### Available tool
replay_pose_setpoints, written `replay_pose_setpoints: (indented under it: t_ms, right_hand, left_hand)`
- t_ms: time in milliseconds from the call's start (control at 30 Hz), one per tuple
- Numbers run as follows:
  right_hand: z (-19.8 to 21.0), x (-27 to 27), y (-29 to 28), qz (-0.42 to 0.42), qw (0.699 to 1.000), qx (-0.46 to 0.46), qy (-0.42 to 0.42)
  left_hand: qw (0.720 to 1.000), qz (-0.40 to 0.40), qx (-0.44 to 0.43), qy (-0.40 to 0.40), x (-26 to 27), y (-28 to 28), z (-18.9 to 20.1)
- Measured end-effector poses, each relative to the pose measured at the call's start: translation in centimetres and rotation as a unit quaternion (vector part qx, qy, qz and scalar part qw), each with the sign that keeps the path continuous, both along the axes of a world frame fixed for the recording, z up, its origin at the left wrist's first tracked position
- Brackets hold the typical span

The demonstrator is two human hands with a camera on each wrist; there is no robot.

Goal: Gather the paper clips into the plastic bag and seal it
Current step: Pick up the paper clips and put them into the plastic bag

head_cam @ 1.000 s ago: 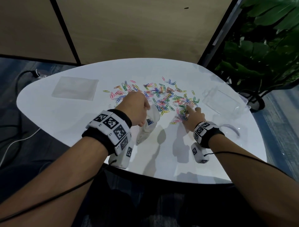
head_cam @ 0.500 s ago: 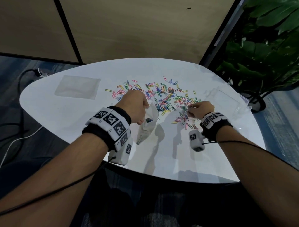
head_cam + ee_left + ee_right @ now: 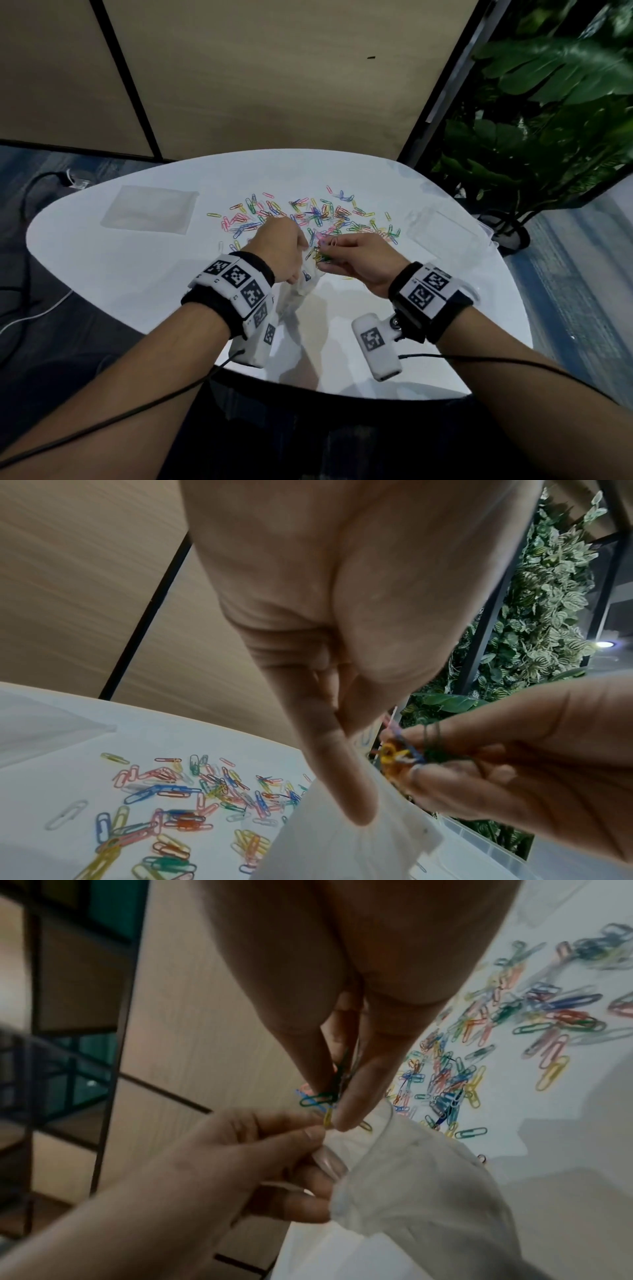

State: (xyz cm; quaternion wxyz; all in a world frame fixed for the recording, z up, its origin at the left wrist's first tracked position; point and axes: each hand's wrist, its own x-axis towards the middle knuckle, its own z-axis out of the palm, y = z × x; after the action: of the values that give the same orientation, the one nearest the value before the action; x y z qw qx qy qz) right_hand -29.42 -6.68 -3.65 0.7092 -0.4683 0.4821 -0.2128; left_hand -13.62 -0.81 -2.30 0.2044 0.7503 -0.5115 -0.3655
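Since the earlier frame, the right hand point(image 3: 364, 260) has been raised from the scattered paper clips point(image 3: 308, 216) and brought to the mouth of the plastic bag point(image 3: 298, 291). A white, glossy, rounded tabletop point(image 3: 137, 274) carries the loose clips. The thin, crumpled, translucent bag is pinched at its rim by the left hand point(image 3: 279, 251). A small bundle of coloured wire clips point(image 3: 322, 1099) is pinched between the right fingertips point(image 3: 346, 1118), just above the bag opening.
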Motion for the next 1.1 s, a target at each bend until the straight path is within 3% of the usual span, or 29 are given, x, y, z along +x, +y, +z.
replay_pose_setpoints:
  t_ms: [133, 233, 400, 567, 667, 800, 867, 933, 967, 1033, 1100]
  right_hand:
    - [-1.8, 1.2, -0.2, 0.055, 0.986, -0.107, 0.114]
    - [-2.1, 1.9, -0.4, 0.088, 0.957, -0.203, 0.186]
    - [-2.0, 2.6, -0.4, 0.106, 0.913, -0.287, 0.27]
    - [-1.8, 3.2, 0.2, 0.134, 0.89, -0.336, 0.278]
    - [-1.7, 3.3, 0.4, 0.199, 0.849, -0.381, 0.308]
    - [-0.6, 2.8, 0.1, 0.297, 0.838, -0.351, 0.292]
    - [0.1, 2.0, -0.6, 0.278, 0.88, -0.304, 0.237]
    - [0.0, 0.4, -2.4, 0.194, 0.936, -0.225, 0.188]
    - [-0.4, -0.6, -3.5, 0.16, 0.945, -0.201, 0.202]
    - [-2.2, -3.2, -5.7, 0.133, 0.921, -0.164, 0.326]
    - [-4.3, -6.0, -6.5, 0.15, 0.862, -0.11, 0.472]
  left_hand:
    - [1.0, -0.016, -0.006, -0.016, -0.3, -0.1, -0.4]
    - [1.0, -0.019, -0.011, -0.015, -0.2, -0.3, -0.4]
    - [1.0, -0.011, -0.027, -0.004, -0.1, -0.2, -0.7]
    - [0.999, -0.003, -0.032, 0.002, 0.2, 0.0, -0.7]
    - [0.999, -0.001, -0.032, 0.0, 0.2, 0.4, -0.6]
    - [0.999, 0.004, -0.031, 0.006, 0.3, 0.5, -0.4]
    - [1.0, 0.001, -0.03, 0.006, 0.3, 0.6, -0.3]
    - [1.0, 0.002, -0.031, 0.0, 0.4, 0.7, -0.2]
    - [0.999, 0.005, -0.032, 0.0, 0.5, 0.7, -0.2]
    - [1.0, 0.009, -0.03, 0.0, 0.8, 0.8, -0.1]
    - [1.0, 0.012, -0.028, -0.003, 1.2, 0.9, 0.0]
